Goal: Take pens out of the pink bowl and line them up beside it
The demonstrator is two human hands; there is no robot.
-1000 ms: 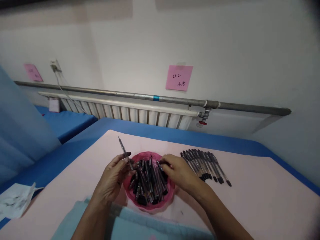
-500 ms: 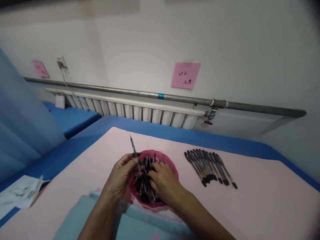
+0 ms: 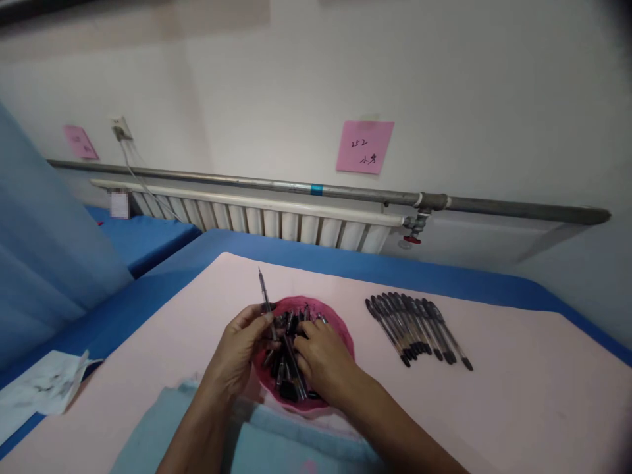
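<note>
My left hand [image 3: 237,349] is closed around a slim clear-barrelled pen [image 3: 263,289], uncapped, its bare tip pointing up. It holds the pen at the left side of a round pink basket [image 3: 347,329]. Inside the basket lies a jumble of black pen parts [image 3: 287,388]. Over the basket's right half, my right hand [image 3: 326,359] reaches in with its fingers curled among these pieces. What those fingertips grip is hidden. To the right, several capped black pens [image 3: 415,329] lie side by side in a slanted row.
A pale pink sheet [image 3: 513,382] covers the blue-edged table [image 3: 395,266]. Light-blue cloth [image 3: 296,441] lies at the near edge, white paper [image 3: 42,388] at the left. Behind stand a radiator [image 3: 291,227] and a pipe [image 3: 365,194]; a blue curtain [image 3: 49,243] hangs left.
Both hands stay almost in place, the left still holding the pen upright and the right still in the basket. The view has shifted very slightly.
</note>
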